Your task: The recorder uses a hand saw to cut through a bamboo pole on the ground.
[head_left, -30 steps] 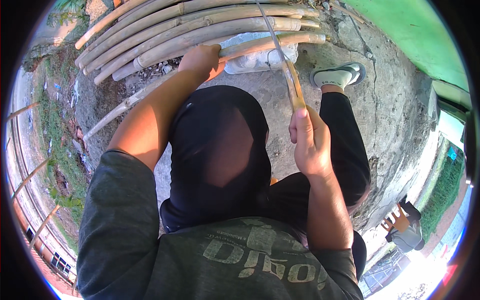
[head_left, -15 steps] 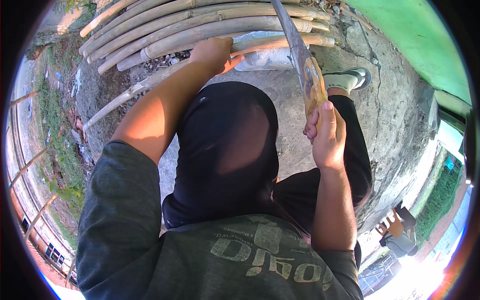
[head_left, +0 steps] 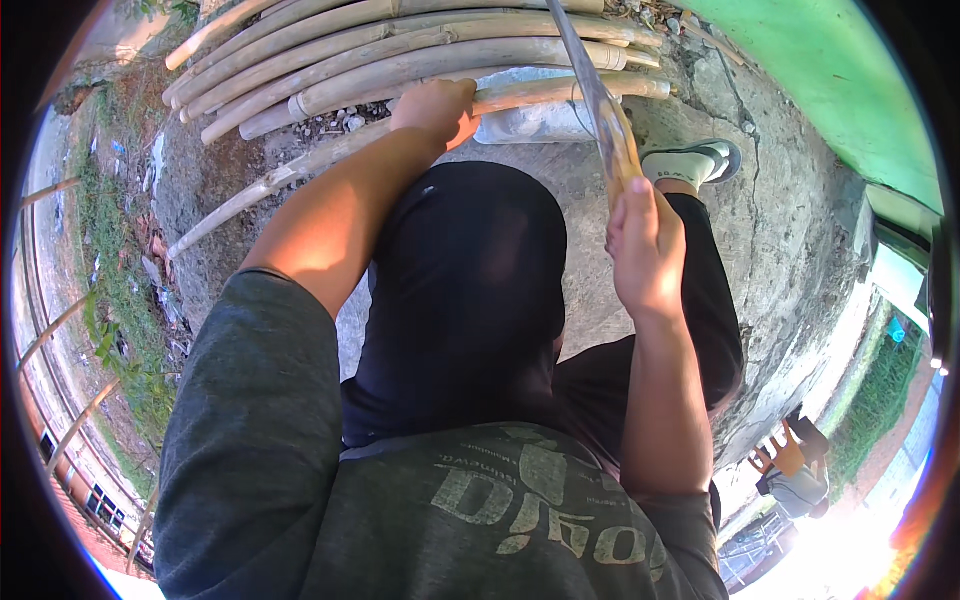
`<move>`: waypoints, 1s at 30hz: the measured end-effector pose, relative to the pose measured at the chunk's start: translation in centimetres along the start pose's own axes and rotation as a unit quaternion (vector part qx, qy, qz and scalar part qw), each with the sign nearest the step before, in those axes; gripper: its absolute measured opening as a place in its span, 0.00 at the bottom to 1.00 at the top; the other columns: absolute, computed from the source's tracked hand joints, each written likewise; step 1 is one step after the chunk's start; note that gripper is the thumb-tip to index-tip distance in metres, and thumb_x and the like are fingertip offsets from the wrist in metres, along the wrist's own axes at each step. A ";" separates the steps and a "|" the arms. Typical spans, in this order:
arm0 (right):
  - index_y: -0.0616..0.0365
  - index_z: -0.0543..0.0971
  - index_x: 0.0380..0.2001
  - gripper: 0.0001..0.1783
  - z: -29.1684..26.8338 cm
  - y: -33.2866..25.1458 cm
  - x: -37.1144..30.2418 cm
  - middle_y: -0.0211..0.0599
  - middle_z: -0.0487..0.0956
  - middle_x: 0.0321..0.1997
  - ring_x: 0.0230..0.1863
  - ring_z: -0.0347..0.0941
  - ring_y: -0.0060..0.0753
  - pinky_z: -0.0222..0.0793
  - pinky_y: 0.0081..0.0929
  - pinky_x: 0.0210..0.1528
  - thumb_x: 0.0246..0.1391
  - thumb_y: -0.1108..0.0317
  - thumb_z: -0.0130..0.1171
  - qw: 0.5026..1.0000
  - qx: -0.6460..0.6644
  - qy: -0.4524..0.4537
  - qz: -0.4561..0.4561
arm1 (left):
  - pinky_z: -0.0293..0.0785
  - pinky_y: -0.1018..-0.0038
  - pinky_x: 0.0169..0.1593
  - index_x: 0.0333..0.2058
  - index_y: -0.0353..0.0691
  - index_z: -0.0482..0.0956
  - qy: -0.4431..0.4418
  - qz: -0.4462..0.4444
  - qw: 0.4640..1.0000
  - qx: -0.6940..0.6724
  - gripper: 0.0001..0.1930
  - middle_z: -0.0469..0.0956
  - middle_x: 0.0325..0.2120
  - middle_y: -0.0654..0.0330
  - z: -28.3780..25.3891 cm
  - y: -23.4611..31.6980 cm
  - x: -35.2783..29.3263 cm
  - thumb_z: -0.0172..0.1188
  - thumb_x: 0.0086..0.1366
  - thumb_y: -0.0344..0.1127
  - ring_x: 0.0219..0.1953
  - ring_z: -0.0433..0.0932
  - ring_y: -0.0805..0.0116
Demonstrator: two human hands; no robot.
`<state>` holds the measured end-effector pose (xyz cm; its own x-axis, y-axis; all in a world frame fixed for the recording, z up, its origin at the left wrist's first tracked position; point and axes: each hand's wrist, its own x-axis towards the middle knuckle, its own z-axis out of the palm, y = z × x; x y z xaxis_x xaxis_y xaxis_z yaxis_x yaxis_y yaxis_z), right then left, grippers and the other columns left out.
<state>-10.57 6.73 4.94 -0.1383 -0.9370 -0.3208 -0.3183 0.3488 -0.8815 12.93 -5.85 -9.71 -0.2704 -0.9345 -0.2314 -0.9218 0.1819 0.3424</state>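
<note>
And here's your left hand (head_left: 436, 112), curled down over the bamboo pole (head_left: 570, 91), fingers wrapped on it and the far fingertips out of sight. The pole runs out both sides of that grip: a long stretch slants down to the left, close to the concrete ground (head_left: 790, 260), and a shorter stretch reaches right, over a pale, blocky support (head_left: 530, 126). Over on the other side, your right hand (head_left: 648, 245) is clenched around the yellowish handle of the handsaw (head_left: 622, 150), thumb laid along the top. The pole lies ahead of that fist, past the handle, and the blade crosses above its right-hand stretch, between your left hand and the pole's right end; whether the teeth are touching the bamboo, you can't tell from up here. Just beyond the held pole, a row of bamboo poles (head_left: 400, 52) lies side by side. Your black-trousered knee (head_left: 465, 270) rises on the near side of the support, and your sandalled foot (head_left: 690, 162) sits to the right, near the saw handle, with a green wall (head_left: 830, 90) further out.
</note>
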 end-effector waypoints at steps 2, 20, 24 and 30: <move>0.60 0.71 0.23 0.27 0.7 0.6 1.5 0.23 0.64 0.17 0.20 0.55 0.18 0.54 0.26 0.23 0.72 0.51 0.42 0.996 -0.079 -0.003 -0.044 | 0.79 0.55 0.43 0.39 0.43 0.80 -0.011 -0.031 0.999 -0.018 0.13 0.83 0.35 0.51 0.3 0.3 0.2 0.62 0.60 0.42 0.40 0.83 0.47; 0.62 0.70 0.23 0.25 0.0 2.5 -2.5 0.28 0.63 0.15 0.18 0.56 0.21 0.53 0.27 0.21 0.72 0.57 0.42 0.997 -0.049 0.021 -0.049 | 0.80 0.57 0.45 0.42 0.45 0.81 -0.051 -0.051 0.997 0.010 0.12 0.84 0.38 0.52 -1.0 0.6 -0.2 0.57 0.62 0.39 0.42 0.84 0.50; 0.62 0.69 0.22 0.26 -1.4 4.2 -10.3 0.28 0.64 0.14 0.16 0.60 0.20 0.54 0.23 0.20 0.72 0.56 0.39 0.996 -0.046 0.029 -0.069 | 0.80 0.57 0.46 0.43 0.45 0.81 -0.028 -0.083 0.996 -0.006 0.12 0.84 0.38 0.52 -0.9 0.2 0.2 0.58 0.62 0.40 0.42 0.83 0.50; 0.58 0.67 0.19 0.28 1.0 2.8 -1.6 0.26 0.63 0.14 0.16 0.56 0.19 0.50 0.26 0.20 0.72 0.53 0.40 0.998 0.020 0.025 -0.045 | 0.80 0.57 0.46 0.43 0.44 0.81 -0.011 -0.038 0.999 0.011 0.12 0.84 0.38 0.52 -0.2 0.8 -0.3 0.58 0.62 0.40 0.43 0.83 0.50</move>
<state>-10.30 9.18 2.66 -0.1583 -0.9620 -0.2225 -0.2940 0.2610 -0.9195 12.29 -5.52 -9.15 -0.2052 -0.9390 -0.2761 -0.9457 0.1176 0.3030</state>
